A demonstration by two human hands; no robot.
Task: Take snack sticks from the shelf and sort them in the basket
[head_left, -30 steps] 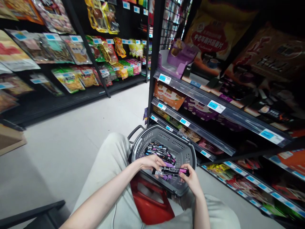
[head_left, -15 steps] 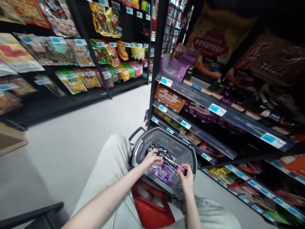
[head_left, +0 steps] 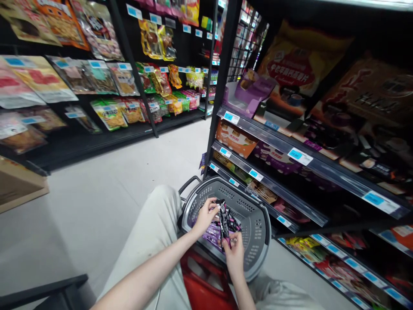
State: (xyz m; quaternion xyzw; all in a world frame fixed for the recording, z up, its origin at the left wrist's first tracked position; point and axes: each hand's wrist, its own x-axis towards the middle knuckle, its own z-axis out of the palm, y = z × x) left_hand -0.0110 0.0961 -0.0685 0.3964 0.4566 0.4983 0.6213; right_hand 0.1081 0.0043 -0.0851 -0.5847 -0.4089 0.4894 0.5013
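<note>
Over the grey shopping basket (head_left: 251, 204) between my knees, both hands grip a slim black stick packet (head_left: 223, 221). My left hand (head_left: 206, 217) pinches its upper end, fingers closed. My right hand (head_left: 234, 254) has its lower end between thumb and fingers. The packet stands nearly lengthwise to me, perhaps with others behind it; I cannot tell how many. Inside the basket, purple packets (head_left: 211, 234) lie near my left hand, and more black packets (head_left: 234, 221) lie behind the held one. My hands hide part of the pile.
A red plastic stool or basket (head_left: 206, 280) sits below, between my legs. Dark shelving with boxes and price tags (head_left: 300, 156) rises close on the right. Bagged snacks (head_left: 109, 114) fill the far left shelves. A cardboard box (head_left: 21, 185) stands on the floor (head_left: 106, 193) at left.
The held black packet has turned from lying crosswise to pointing lengthwise. My right hand has come inward and down, closer to my left. The view has swung slightly left.
</note>
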